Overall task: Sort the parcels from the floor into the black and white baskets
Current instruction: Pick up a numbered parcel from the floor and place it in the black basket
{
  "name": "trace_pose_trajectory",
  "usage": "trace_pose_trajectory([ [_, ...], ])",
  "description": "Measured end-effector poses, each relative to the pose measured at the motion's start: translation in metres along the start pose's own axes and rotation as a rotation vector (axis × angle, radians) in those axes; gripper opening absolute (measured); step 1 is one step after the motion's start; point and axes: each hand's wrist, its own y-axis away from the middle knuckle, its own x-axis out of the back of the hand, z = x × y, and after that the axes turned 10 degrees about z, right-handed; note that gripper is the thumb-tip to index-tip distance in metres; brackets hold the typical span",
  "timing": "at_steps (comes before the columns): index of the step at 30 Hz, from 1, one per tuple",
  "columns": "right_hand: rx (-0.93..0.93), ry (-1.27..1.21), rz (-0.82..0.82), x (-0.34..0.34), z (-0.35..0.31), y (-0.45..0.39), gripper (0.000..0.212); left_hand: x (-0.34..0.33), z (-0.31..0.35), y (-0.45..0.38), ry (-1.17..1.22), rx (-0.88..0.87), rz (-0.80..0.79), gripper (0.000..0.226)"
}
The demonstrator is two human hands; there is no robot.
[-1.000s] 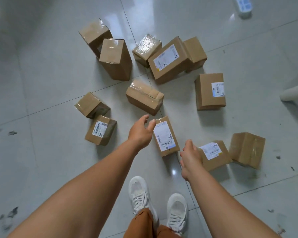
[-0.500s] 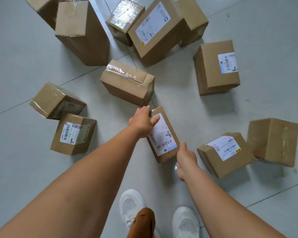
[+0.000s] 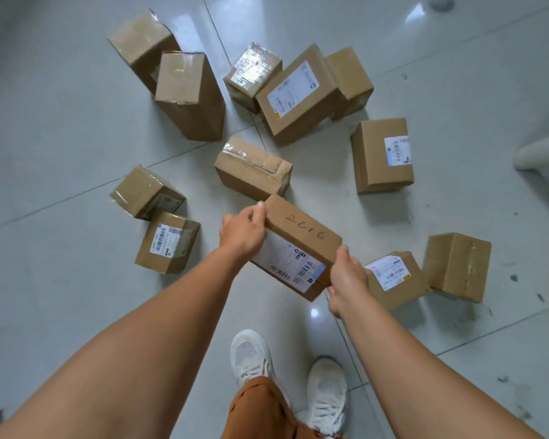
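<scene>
Cardboard parcel (image 3: pixel 301 226) handwritten "2616", white barcode label (image 3: pixel 290 263).

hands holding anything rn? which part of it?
Yes: both hands hold one labelled parcel, lifted off the floor. Left hand grips its far-left end, right hand its near-right end; fingers curl round the edges.

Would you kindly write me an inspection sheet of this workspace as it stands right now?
Surface: glossy tiled floor, dark scuff marks.
Job's things: held parcel, marker writing on top, label facing the person; eleven more parcels on the floor, such as the tall parcel. Baskets: nothing seen.
Clutter: nothing seen.
Hands: left hand and right hand grip the held parcel's opposite ends.
Cables: nothing seen.
Surroundings: white object at the right edge, unidentifiable; the person's white shoes.
</scene>
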Motion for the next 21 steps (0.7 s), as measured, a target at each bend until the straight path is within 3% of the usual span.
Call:
trace_pose_trajectory([
  [4,0.094,-0.004,-0.016,0.027,-0.032,0.064,0.039,0.062,0.034,0.049,0.22,0.086,0.028,0.055],
  [10,0.273,-0.052,-0.08,0.06,-0.077,0.165,0.016,0.143,0.074,0.116,0.468,0.134,0.212,0.019],
  [21,0.461,-0.114,-0.242,0.096,-0.113,0.323,0.039,0.253,0.104,0.246,0.841,0.227,0.586,0.028],
])
